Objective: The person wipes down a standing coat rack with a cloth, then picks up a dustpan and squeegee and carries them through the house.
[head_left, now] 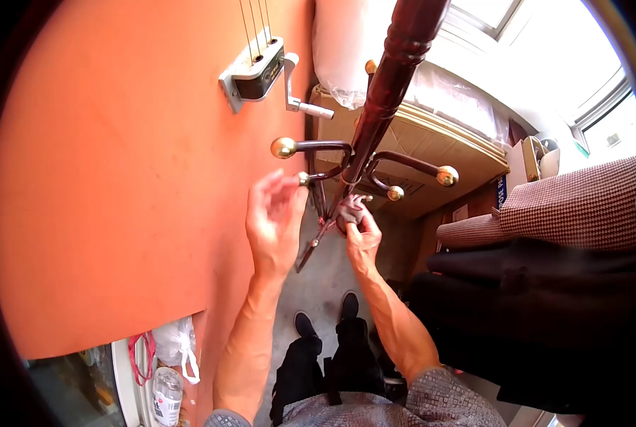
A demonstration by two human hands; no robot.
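Note:
A dark red-brown coat stand (380, 108) with curved hooks tipped in gold balls rises in front of me. My right hand (363, 238) pinches a crumpled greyish-pink cloth (350, 213) against or close beside the pole, just below the hooks. Part of the cloth is hidden by my fingers. On the other side, my left hand (274, 220) is raised by a small gold ball (303, 178) at the end of a left hook. Its fingers are slightly blurred and apart, with nothing visible in them; whether they touch the ball I cannot tell.
A hand crank (311, 109) juts from the orange wall (118, 178) on the left. Behind the stand lies a large cardboard box (432, 153). Checked fabric (574, 206) and dark cloth (531, 285) are piled at right. A plastic bottle (167, 398) stands lower left.

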